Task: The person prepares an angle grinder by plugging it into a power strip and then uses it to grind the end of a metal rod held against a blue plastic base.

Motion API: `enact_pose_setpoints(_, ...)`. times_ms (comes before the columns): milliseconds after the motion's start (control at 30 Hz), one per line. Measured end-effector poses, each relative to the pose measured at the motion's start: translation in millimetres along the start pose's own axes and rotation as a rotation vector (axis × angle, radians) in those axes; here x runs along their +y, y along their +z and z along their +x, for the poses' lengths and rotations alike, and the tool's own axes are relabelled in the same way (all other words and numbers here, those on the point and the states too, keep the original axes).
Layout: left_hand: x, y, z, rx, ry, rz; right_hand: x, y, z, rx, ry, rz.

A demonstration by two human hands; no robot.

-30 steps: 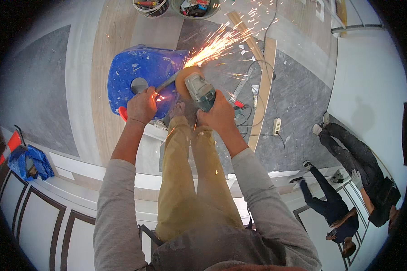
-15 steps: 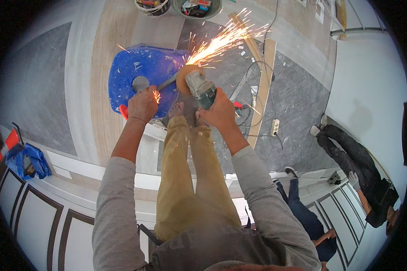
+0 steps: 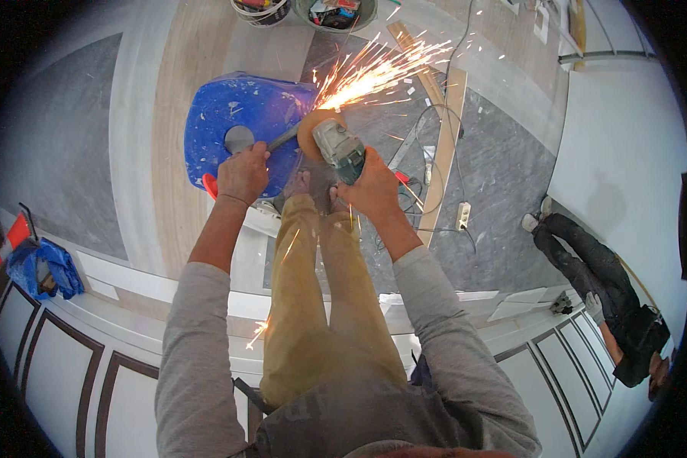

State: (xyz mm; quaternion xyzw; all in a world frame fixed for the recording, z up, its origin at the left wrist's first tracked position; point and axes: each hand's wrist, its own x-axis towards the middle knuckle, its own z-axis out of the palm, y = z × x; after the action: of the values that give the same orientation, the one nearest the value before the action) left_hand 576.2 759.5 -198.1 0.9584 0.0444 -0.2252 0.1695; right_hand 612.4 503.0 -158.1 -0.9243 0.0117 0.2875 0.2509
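Note:
My right hand (image 3: 370, 182) is wrapped round the body of a grey and dark green angle grinder (image 3: 337, 145). Its spinning disc (image 3: 311, 134) presses against the end of a metal bar (image 3: 284, 138), and bright sparks (image 3: 374, 76) spray off to the far right. My left hand (image 3: 243, 174) grips the other end of that bar over a blue plastic stool (image 3: 244, 107) spattered with pale marks. A round hole shows in the stool's top beside my left fist. Something red (image 3: 210, 185) sticks out at the stool's near left edge.
Wooden planks (image 3: 452, 145), a looping cable and a white socket strip (image 3: 463, 215) lie right of the grinder. Two buckets (image 3: 336, 14) of tools stand at the far side. A blue bag (image 3: 46, 269) sits at left. Another person (image 3: 595, 282) stands by the right wall.
The spark spray has shifted in shape, and a few sparks now fall near my left leg. My hands, bar and grinder barely move. A second person at lower right has gone from view.

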Motion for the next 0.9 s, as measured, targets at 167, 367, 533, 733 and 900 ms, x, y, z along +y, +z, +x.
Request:
enact_pose_setpoints(167,-2.6,0.5,-2.3,0.032,0.008,0.006,7.0,2.9,-11.5,0.021,-0.020,0.058)
enact_pose_setpoints(367,-3.6,2.8,-1.8,0.034,0.009,0.007,-8.2,-8.1,-0.4,-0.032,0.006,0.035)
enact_pose_setpoints(533,-4.9,3.9,-0.9,0.056,0.035,-0.016,8.4,5.4,-4.5,0.029,-0.047,-0.026)
enact_pose_setpoints(733,-1.6,0.9,-0.9,0.027,-0.004,0.005,2.7,3.1,-6.5,0.014,-0.026,-0.009)
enact_pose_setpoints(900,-3.2,0.0,-1.4,0.034,0.030,-0.010,-4.1,-3.6,-1.4,0.015,-0.036,0.011)
